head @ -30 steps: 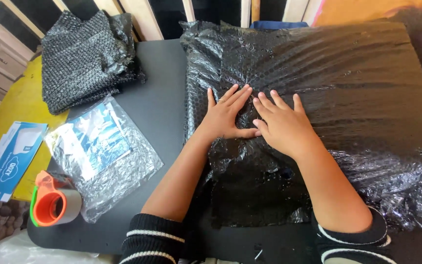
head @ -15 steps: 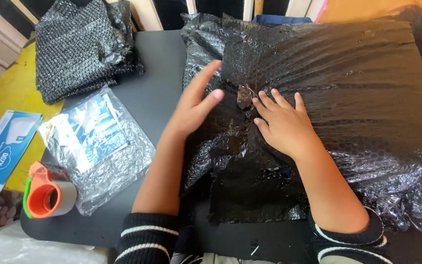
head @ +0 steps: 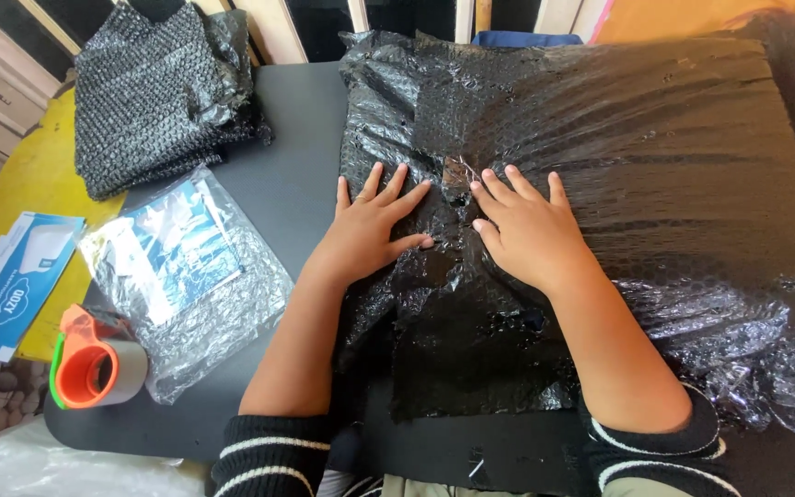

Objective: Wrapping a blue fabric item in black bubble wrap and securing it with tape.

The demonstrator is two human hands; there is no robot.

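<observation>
Left hand [head: 370,230] and right hand [head: 526,230] (both flat, fingers spread) on black bubble-wrapped parcel [head: 618,184]

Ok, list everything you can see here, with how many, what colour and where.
Large parcel wrapped in black bubble wrap: one, black, centre and right of the table.
Folded stack of black bubble wrap: one, black, far left of the table.
Clear plastic bag holding a blue and white item: one, left of the parcel.
Orange tape dispenser with a tape roll: one, orange with green trim, near left edge.
Blue and white flat packet: one, on the yellow surface at far left.
Dark grey table: one, under it all.
Left hand: flat on the parcel.
Right hand: flat on the parcel, beside the left.
</observation>
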